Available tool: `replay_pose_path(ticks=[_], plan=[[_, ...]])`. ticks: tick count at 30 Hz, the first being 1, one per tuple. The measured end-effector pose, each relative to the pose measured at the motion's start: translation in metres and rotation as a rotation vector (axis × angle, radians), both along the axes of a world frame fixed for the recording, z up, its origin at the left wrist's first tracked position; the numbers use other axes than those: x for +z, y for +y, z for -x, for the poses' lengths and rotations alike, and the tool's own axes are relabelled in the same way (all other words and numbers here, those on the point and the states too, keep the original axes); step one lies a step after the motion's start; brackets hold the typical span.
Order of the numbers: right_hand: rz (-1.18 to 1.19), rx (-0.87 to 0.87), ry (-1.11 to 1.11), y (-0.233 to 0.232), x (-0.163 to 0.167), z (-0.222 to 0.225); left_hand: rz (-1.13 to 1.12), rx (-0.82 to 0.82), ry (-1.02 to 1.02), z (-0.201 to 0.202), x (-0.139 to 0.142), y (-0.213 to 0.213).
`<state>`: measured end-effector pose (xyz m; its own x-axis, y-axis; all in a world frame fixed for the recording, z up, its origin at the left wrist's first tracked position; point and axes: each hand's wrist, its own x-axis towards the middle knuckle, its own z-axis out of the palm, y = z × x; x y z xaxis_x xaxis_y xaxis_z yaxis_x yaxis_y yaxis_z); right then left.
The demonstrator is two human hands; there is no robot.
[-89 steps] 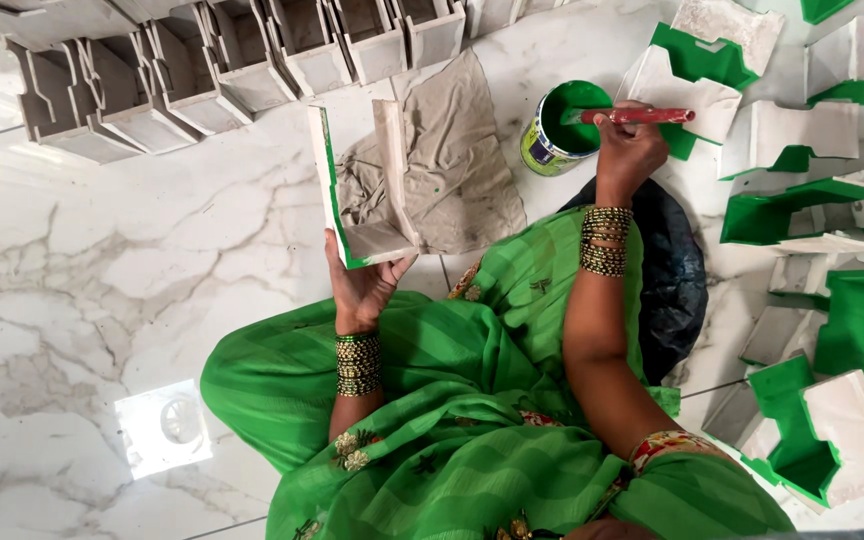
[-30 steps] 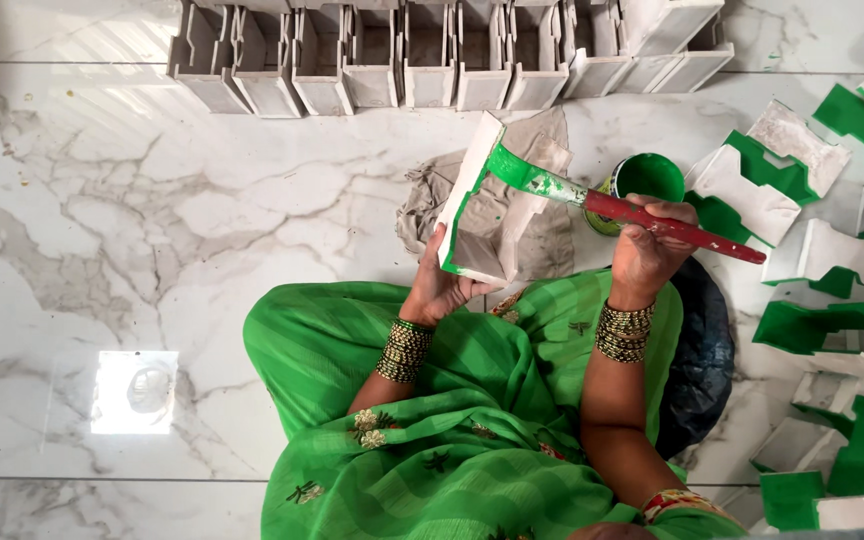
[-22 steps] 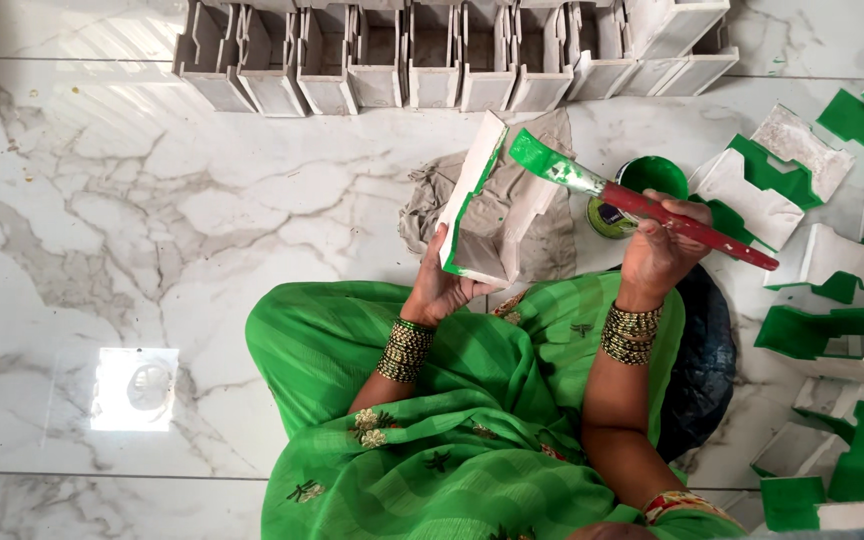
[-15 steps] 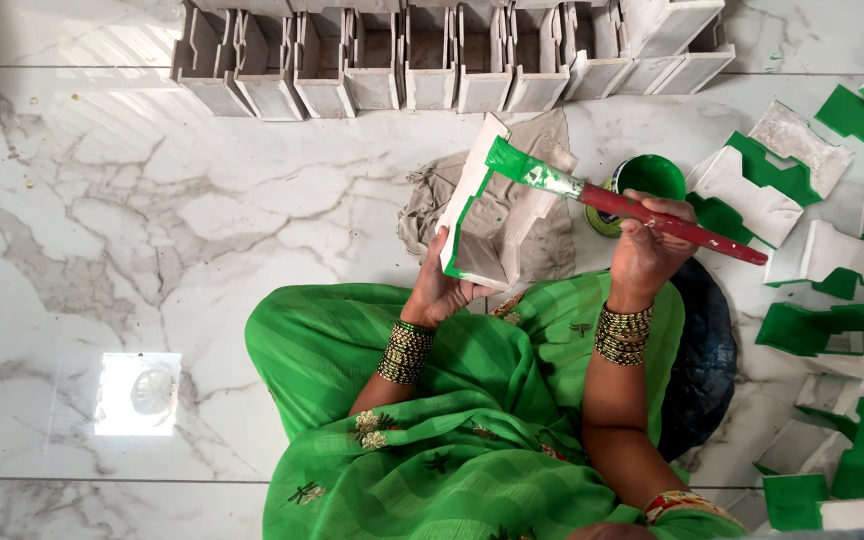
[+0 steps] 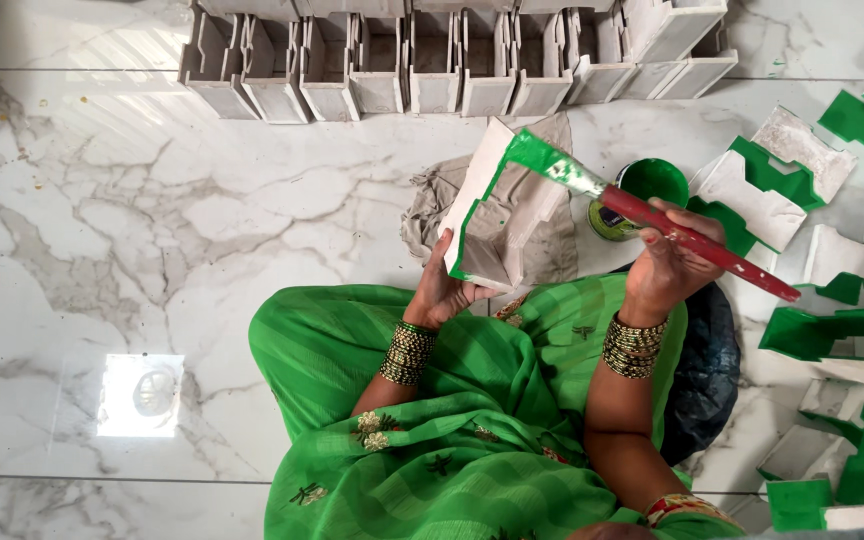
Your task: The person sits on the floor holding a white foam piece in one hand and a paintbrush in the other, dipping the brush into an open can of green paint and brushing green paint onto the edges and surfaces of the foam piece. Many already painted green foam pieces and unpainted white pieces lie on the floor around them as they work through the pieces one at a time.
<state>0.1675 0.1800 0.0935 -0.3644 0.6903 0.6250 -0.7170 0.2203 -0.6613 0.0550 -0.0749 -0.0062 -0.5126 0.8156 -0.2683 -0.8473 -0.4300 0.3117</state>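
Gripping the mould (image 5: pixel 500 215) in my left hand (image 5: pixel 444 293), right hand (image 5: pixel 664 268) clenched on the brush (image 5: pixel 652 213); wet paint could smear my fingers if it tilts.

At about two o'clock from the middle of your view, just past your right hand (image 5: pixel 664 268), stands the only package here: a small round paint tin (image 5: pixel 640 194), open-topped, its inside and rim coated bright green. On its side wall, facing you at the tin's seven o'clock, is a label (image 5: pixel 607 219), a curved band in yellow-green with a dark patch; the brush handle crosses part of it. You have no signs or screens anywhere in view.
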Motion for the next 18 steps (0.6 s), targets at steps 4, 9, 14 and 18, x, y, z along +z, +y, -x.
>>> replay_pose_path(ticks=[4,9,14,18], plan=[[-0.011,-0.02,0.016,0.0002,0.0029,-0.004,0.007,-0.004,-0.009,-0.0008,-0.0005,0.0007],[-0.011,-0.002,-0.016,-0.0035,0.0009,-0.0005,0.034,0.0,0.0,-0.0011,-0.0004,0.0003],[-0.001,-0.051,0.029,-0.0025,0.0031,-0.0022,0.019,0.005,0.001,-0.0003,-0.0009,0.001],[-0.016,-0.003,0.034,-0.0042,0.001,-0.0048,0.014,0.006,0.001,0.0003,-0.0019,0.0017]])
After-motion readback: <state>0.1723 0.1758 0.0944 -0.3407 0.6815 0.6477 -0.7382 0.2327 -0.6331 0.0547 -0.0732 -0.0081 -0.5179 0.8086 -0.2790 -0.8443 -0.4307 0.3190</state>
